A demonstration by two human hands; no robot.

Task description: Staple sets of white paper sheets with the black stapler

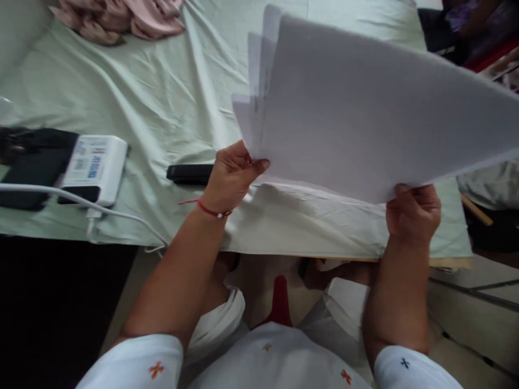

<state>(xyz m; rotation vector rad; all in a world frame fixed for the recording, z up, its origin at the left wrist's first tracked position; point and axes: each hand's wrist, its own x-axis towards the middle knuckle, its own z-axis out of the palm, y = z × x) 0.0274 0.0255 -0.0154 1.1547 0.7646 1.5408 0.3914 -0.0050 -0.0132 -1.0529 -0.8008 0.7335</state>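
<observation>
Several sheets of white paper (344,108) are held up above the cloth-covered table, fanned apart along their left edge. My left hand (235,175) pinches their lower left corner, thumb on top. At the lower edge, toward the right, my right hand (413,213) grips the same sheets between thumb and curled fingers. Just left of my left wrist lies a black oblong object (188,173), its right end hidden behind the hand. A red string bracelet (214,212) circles my left wrist.
A light green cloth (182,97) covers the table. On its left are a white box-shaped device (95,165) with a plugged-in white cable (121,212) and a dark flat object (34,173). Crumpled pink fabric (138,19) lies at the back left. The table's front edge is near my knees.
</observation>
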